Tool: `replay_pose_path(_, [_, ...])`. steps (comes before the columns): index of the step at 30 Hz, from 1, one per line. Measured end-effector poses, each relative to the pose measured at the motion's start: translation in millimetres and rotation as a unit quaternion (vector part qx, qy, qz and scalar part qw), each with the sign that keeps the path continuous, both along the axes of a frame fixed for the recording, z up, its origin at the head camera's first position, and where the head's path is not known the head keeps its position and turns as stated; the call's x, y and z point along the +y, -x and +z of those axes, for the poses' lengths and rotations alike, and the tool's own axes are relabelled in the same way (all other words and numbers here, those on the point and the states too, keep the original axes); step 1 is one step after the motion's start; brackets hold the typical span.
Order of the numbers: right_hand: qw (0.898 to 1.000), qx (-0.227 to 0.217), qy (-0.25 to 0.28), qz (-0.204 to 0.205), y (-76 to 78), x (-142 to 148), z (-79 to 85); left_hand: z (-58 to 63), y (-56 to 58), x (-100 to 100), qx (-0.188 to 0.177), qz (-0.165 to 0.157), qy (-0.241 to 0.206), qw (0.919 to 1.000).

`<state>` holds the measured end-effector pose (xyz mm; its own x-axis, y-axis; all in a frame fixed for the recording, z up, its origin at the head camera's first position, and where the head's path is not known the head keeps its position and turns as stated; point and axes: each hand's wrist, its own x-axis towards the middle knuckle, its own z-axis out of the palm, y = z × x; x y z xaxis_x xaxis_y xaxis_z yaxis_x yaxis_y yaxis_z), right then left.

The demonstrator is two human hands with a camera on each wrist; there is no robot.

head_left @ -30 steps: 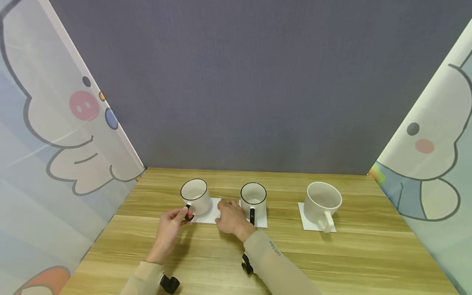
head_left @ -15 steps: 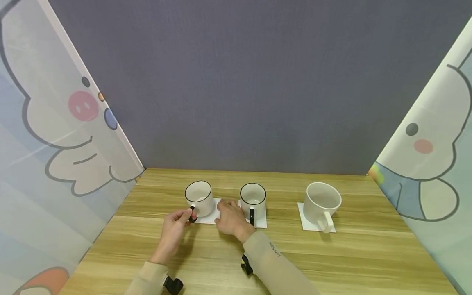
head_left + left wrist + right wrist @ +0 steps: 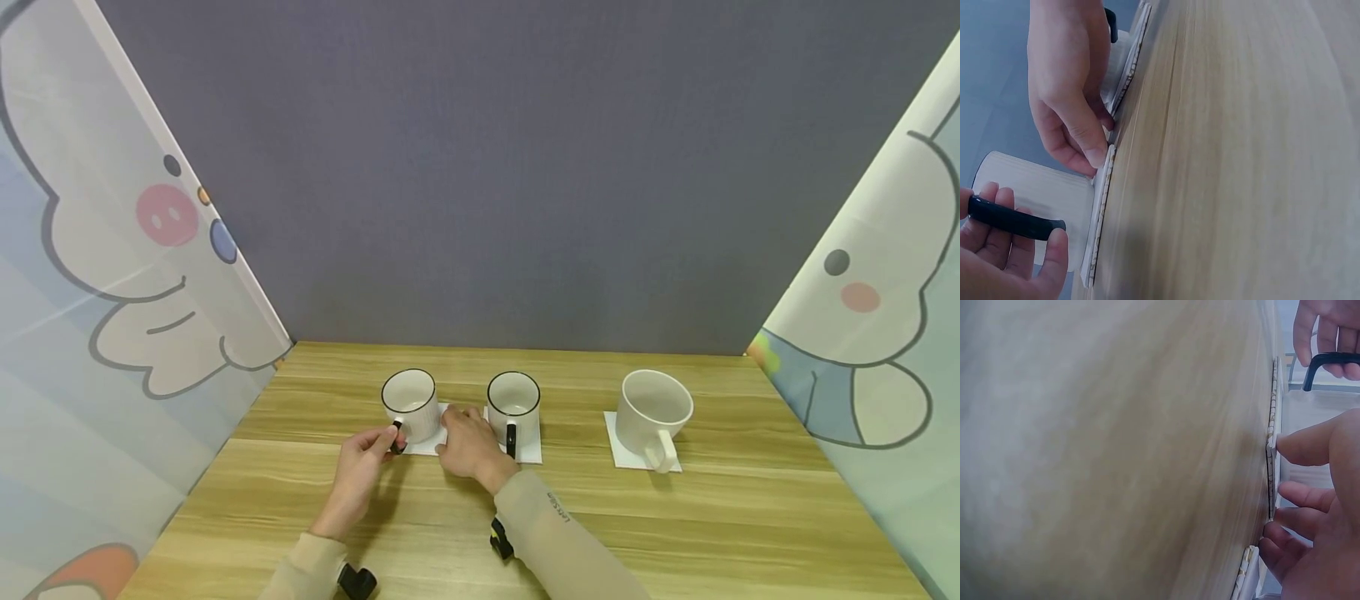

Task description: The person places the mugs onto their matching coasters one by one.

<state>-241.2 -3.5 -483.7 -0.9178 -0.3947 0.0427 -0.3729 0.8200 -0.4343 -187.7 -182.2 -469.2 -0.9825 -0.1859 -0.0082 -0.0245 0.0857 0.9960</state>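
A white mug point(image 3: 411, 410) with a black rim and ribbed side stands upright on a square white coaster point(image 3: 427, 448). My left hand point(image 3: 356, 477) holds its black handle point(image 3: 1016, 220) between thumb and fingers. At the coaster's right end, my right hand point(image 3: 472, 446) grips the coaster edges; the right wrist view shows its thumb and fingertips against them. Close by the right wrist is a second black-rimmed mug point(image 3: 514, 398), its handle toward me, on another coaster point(image 3: 532, 451). The hands hide part of both coasters.
Farther right, a plain white mug point(image 3: 654, 410) stands on a third white coaster point(image 3: 626, 452), its handle toward me. A grey panel point(image 3: 517, 183) rises behind the wooden table point(image 3: 600, 533). Printed cartoon panels point(image 3: 135, 333) flank both sides.
My left hand and the left mug have moved to the right over the coaster, closer to my right hand. The right hand stays in place at the coaster.
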Motion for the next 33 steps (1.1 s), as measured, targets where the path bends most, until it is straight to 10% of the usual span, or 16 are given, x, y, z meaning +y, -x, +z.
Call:
replay_pose_path(24, [1.0, 0.015, 0.014, -0.007, -2.4, 2.6, 1.1, 1.1, 3.2, 3.2, -0.021, -0.032, 0.001, 0.9993])
replay_pose_path(33, [0.999, 0.024, 0.03, 0.024, -12.7, 8.1, 33.8, 7.5, 1.5, -2.8, -0.006, -0.059, 0.112, 0.992])
